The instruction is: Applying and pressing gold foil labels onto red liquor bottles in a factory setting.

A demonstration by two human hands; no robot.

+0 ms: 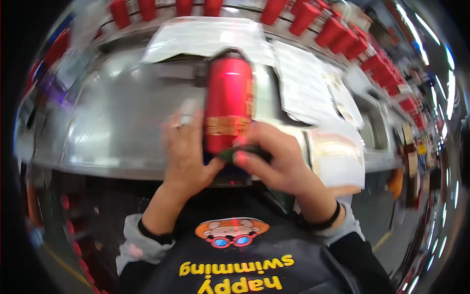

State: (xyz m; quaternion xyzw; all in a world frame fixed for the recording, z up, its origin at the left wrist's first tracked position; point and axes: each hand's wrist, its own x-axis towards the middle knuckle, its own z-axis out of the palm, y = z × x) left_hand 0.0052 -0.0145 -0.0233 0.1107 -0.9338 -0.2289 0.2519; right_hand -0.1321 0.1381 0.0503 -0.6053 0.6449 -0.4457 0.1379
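A shiny red cylinder with gold print lies lengthwise in front of me at the steel table's edge, its dark end pointing away. At its left side is my left hand, fingers stretched out and somewhat blurred, with the thumb reaching to the cylinder's near end. A white band shows on one of its fingers. My right hand pinches a small dark green tool against the near end; its exact kind is unclear. What lies under the cylinder is mostly hidden.
The steel table extends left. White printed sheets lie beyond the cylinder, with more papers to the right, beside a steel basin. Several red cylinders line the far side. A dark bracket sits left of the cylinder.
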